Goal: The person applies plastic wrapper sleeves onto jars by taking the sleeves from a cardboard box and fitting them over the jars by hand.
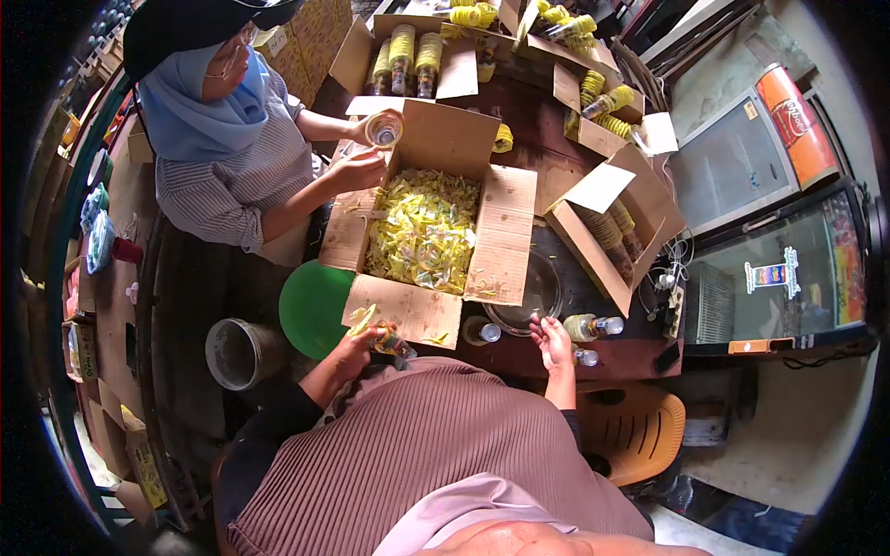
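While clasping a bottle (394, 347) beside the carton (505, 236) with left hand (349, 354), holding right hand (555, 347) fingers half-curled (cannot tell if pinching); seemingly partway, with yellow-topped bottles (401, 57) boxed, loose bottles (584, 326) on the bench (619, 367).

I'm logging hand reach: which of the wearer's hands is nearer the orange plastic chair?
Right. The right hand is up and left of the orange plastic chair in the picture; the left hand, holding a bottle, is much farther left.
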`<state>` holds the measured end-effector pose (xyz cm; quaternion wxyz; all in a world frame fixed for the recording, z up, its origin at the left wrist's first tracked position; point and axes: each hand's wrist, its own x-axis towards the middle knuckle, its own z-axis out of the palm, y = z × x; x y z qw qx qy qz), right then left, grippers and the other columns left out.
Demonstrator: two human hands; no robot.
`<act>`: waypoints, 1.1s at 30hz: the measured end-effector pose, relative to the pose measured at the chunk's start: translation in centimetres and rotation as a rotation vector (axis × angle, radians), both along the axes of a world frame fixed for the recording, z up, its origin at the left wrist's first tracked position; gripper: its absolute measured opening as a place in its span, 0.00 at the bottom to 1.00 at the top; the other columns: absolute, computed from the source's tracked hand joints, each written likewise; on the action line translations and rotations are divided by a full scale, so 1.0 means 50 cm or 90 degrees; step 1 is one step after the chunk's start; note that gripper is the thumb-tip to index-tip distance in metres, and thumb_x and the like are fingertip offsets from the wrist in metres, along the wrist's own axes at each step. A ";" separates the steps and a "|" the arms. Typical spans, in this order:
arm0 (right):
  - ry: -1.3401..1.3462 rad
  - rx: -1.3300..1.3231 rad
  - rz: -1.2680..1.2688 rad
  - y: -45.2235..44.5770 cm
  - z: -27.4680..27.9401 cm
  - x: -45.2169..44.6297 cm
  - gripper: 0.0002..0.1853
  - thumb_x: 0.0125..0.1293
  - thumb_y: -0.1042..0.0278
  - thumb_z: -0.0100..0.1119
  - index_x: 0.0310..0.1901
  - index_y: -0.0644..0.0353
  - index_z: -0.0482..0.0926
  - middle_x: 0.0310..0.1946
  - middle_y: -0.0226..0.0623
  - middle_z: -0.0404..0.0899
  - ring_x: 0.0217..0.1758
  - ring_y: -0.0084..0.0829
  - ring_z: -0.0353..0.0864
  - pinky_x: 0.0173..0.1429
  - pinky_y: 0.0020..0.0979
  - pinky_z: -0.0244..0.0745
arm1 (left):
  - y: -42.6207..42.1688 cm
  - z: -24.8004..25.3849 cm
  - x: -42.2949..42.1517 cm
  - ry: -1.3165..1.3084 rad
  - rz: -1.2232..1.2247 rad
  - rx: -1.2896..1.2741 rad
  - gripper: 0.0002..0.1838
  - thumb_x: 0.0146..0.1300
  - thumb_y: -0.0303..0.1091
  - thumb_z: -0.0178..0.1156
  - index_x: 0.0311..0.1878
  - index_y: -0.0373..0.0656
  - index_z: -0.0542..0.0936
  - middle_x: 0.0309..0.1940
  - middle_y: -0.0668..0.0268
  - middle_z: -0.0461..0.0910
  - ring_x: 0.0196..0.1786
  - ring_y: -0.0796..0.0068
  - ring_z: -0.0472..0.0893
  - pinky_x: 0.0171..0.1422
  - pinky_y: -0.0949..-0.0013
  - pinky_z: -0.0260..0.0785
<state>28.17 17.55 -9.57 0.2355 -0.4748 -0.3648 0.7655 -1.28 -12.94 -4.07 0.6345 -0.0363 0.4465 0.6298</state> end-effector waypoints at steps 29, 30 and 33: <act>-0.174 0.681 0.143 -0.092 0.190 -0.303 0.05 0.59 0.76 0.62 0.36 0.64 0.82 0.31 0.38 0.74 0.34 0.31 0.77 0.38 0.31 0.72 | 0.150 0.092 -0.075 0.794 0.079 0.000 0.28 0.46 0.31 0.75 0.51 0.37 0.73 0.39 0.64 0.80 0.41 0.75 0.80 0.48 0.72 0.73; -0.159 0.694 0.148 -0.104 0.207 -0.313 0.05 0.59 0.77 0.61 0.37 0.64 0.81 0.31 0.38 0.73 0.32 0.32 0.76 0.37 0.32 0.72 | 0.172 0.069 -0.075 0.823 0.069 0.022 0.26 0.46 0.30 0.74 0.49 0.38 0.74 0.38 0.64 0.81 0.41 0.74 0.81 0.47 0.71 0.74; -0.143 0.845 0.154 -0.116 0.234 -0.329 0.08 0.58 0.80 0.60 0.40 0.60 0.80 0.30 0.38 0.71 0.34 0.35 0.74 0.38 0.34 0.71 | 0.226 0.059 -0.066 0.922 0.073 0.054 0.26 0.46 0.36 0.73 0.47 0.39 0.74 0.36 0.58 0.80 0.39 0.60 0.81 0.46 0.64 0.74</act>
